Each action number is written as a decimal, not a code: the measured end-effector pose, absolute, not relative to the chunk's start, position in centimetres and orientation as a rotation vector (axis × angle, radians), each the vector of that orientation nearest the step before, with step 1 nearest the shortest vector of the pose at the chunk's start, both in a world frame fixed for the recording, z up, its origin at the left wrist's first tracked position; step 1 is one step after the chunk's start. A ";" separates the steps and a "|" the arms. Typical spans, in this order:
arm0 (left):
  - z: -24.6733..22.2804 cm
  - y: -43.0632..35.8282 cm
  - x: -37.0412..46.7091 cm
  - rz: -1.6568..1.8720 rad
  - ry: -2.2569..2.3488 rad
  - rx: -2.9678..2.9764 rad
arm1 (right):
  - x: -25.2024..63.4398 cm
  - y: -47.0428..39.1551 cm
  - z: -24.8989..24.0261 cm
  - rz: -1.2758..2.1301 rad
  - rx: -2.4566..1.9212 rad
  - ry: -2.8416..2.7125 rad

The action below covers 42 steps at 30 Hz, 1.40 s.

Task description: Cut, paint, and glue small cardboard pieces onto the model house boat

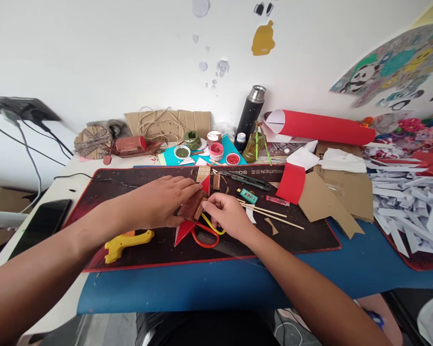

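Observation:
My left hand (166,199) is closed on a small brown-painted cardboard piece (190,207), with fingers over its far edge and thumb at the near side. The fingertips of my right hand (231,214) pinch the right side of the same piece, where a lighter brown strip shows. My palm and fingers hide part of it. Red paper (183,233) with a white edge lies under the piece. Beside my right hand are scissors (205,239) with red and yellow handles, blades covered. A yellow gun-shaped tool (130,242), like a glue gun, lies near my left wrist.
On the dark mat (238,257) lie a utility knife (247,180), a green lighter (248,195) and thin wooden sticks (274,212). Open paint pots (216,151), a black flask (250,113) and a brown model boat (132,145) stand behind. Paper strips (404,202) are heaped right.

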<state>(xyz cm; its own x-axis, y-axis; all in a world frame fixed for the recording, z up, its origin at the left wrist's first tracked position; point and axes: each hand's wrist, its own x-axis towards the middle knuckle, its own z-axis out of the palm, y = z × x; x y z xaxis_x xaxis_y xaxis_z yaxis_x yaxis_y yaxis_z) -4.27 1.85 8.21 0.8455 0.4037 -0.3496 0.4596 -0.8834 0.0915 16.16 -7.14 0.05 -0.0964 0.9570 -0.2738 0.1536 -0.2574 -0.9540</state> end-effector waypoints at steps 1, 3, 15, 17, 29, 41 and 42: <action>8.0 1.9 -4.4 -0.475 0.671 2.850 | 16.1 -7.1 0.0 1.426 -1.458 -1.263; 7.6 2.1 -4.7 -0.446 0.667 2.845 | 16.1 -6.9 -0.1 1.425 -1.455 -1.260; 7.2 4.0 -5.2 -0.331 0.641 2.659 | 15.8 -5.8 -0.1 1.471 -1.439 -1.188; 7.4 4.3 -5.2 -0.320 0.630 2.626 | 15.7 -5.5 -0.4 1.478 -1.430 -1.184; 8.2 6.0 -4.6 -0.389 0.667 2.573 | 15.2 -4.2 -0.3 1.469 -1.453 -1.109; 8.0 6.4 -4.6 -0.413 0.627 2.595 | 15.5 -3.9 -0.4 1.454 -1.468 -1.080; 7.9 6.5 -4.6 -0.419 0.624 2.589 | 15.5 -3.9 -0.3 1.453 -1.467 -1.078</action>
